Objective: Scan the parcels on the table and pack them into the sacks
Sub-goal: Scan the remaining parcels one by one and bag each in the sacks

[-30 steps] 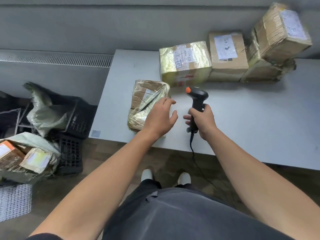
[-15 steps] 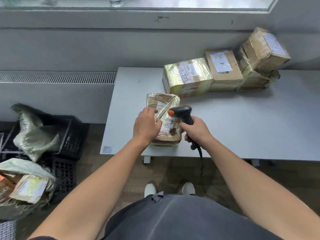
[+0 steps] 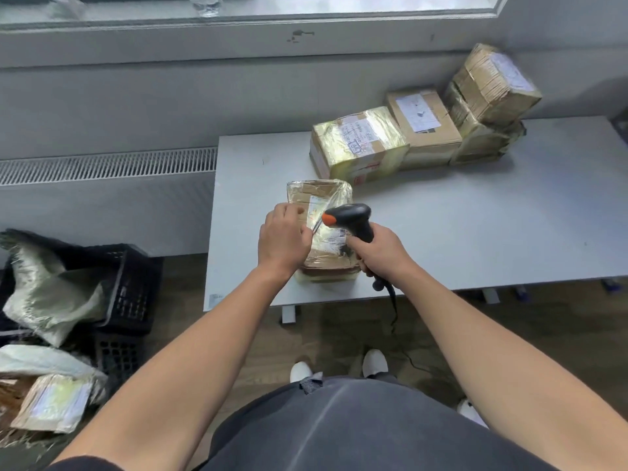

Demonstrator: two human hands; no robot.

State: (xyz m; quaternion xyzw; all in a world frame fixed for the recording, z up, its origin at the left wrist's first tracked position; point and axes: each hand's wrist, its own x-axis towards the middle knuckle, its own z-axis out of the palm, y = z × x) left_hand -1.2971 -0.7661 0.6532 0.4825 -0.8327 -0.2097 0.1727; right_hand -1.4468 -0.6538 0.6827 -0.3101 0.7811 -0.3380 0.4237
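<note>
On the floor at the left wait the sacks (image 3: 51,300), then the left hand (image 3: 283,239) presses its fingers on the shiny, slippery-looking parcel (image 3: 321,229) near the tabletop (image 3: 475,232) edge, best grabbed by both sides, while the right hand (image 3: 380,251) wraps the scanner (image 3: 350,217).

- A makeshift parcel-sorting spot in an office-like room.
- Taped parcels (image 3: 360,144) on a plain grey counter (image 3: 475,239).
- Corded barcode scanner (image 3: 350,220).
- Woven sacks (image 3: 51,294) in black crates (image 3: 131,294) beside a radiator (image 3: 108,164).

White table (image 3: 475,232): five taped parcels (image 3: 356,147) on top.
</note>
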